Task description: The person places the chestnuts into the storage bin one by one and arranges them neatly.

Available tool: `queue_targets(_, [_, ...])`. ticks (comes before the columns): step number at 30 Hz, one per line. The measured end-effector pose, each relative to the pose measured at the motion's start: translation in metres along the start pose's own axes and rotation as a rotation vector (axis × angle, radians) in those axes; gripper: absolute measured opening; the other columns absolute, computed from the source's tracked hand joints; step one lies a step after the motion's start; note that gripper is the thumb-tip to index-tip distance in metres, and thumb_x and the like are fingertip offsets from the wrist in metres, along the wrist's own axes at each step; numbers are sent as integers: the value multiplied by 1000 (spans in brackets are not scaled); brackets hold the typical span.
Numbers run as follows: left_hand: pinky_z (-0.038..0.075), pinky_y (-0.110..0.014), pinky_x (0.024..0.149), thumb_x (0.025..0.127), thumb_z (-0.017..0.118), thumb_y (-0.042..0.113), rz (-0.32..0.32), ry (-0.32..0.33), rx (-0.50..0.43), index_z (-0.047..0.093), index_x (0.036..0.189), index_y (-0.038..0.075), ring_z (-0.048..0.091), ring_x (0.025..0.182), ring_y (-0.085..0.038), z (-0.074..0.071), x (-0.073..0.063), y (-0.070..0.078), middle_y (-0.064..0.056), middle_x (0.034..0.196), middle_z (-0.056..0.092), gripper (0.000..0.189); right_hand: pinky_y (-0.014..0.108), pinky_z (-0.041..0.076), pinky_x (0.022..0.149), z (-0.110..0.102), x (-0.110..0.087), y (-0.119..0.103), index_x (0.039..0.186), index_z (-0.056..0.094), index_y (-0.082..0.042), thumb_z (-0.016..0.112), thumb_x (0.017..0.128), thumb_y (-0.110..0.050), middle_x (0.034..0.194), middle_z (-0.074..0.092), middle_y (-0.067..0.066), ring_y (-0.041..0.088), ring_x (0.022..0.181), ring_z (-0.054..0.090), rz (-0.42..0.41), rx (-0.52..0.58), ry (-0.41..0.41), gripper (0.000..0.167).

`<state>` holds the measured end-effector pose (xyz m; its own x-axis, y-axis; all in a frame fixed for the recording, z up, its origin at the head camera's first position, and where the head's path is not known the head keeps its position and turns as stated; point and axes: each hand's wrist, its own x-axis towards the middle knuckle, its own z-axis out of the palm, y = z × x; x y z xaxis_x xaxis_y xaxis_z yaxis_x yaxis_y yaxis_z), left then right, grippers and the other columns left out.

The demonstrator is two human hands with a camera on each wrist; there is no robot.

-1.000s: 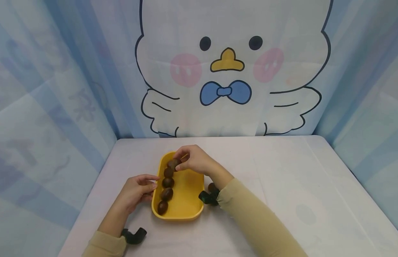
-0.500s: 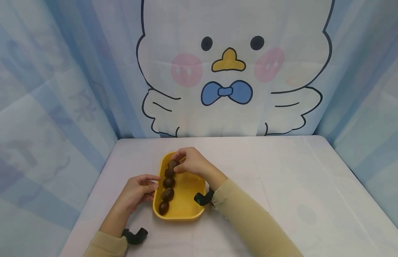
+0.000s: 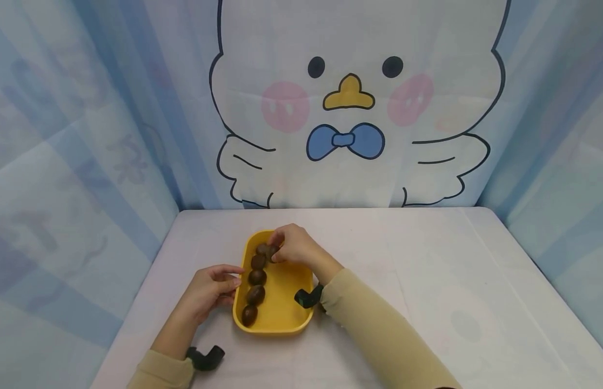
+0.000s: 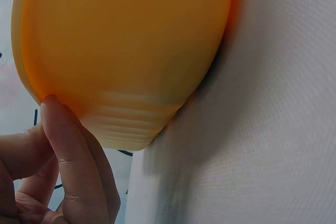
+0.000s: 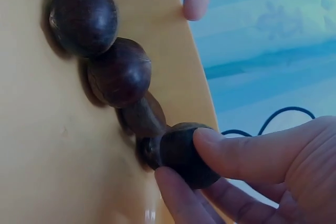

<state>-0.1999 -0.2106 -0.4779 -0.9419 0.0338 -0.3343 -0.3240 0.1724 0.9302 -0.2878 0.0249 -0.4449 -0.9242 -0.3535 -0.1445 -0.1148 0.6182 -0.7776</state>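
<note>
Brown nut [image 5: 184,157], pinched in the right hand [image 3: 295,244] near the tray's [image 3: 285,296] far edge, may roll if dropped; left hand [image 3: 210,285], relaxed, touches left edge.

Chestnuts [image 3: 257,277] in the left side of a tray [image 3: 284,302] on a table [image 3: 403,259]

Behind the left hand [image 3: 211,289], past the wrist, a plain khaki-beige sleeve [image 3: 162,371] ends in a slightly bunched cuff. A short, blackish, elbow-shaped fitting [image 3: 207,358] juts from beside that cuff, blunt at its outer end. Back from the right hand's [image 3: 296,246] fingertips, a matching beige sleeve [image 3: 386,327] covers the forearm, smooth along its length and lightly creased at the cuff. Beside that wrist sits a second bent fitting [image 3: 308,297], dark green to black, with paler glints. Both hands are bare.
</note>
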Motion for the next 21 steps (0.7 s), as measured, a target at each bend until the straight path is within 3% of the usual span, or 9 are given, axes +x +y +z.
queue_targets(9, [64,-26,65,99,73,6,6,-10,-3,71,135,0,67,68,-16,-1,0,-2,-5,92,74,36,36,63,88,8,7,2,103,79,-14,87,85,-3,105,74,4,21,93,66,61,-74,27,23])
queue_targets(21, [64,-27,63,99,73,5,10,-7,4,72,134,0,67,71,-16,-2,2,-3,-4,91,74,35,34,63,86,13,10,-1,105,81,-10,80,88,-1,105,76,5,21,94,65,65,-152,38,19])
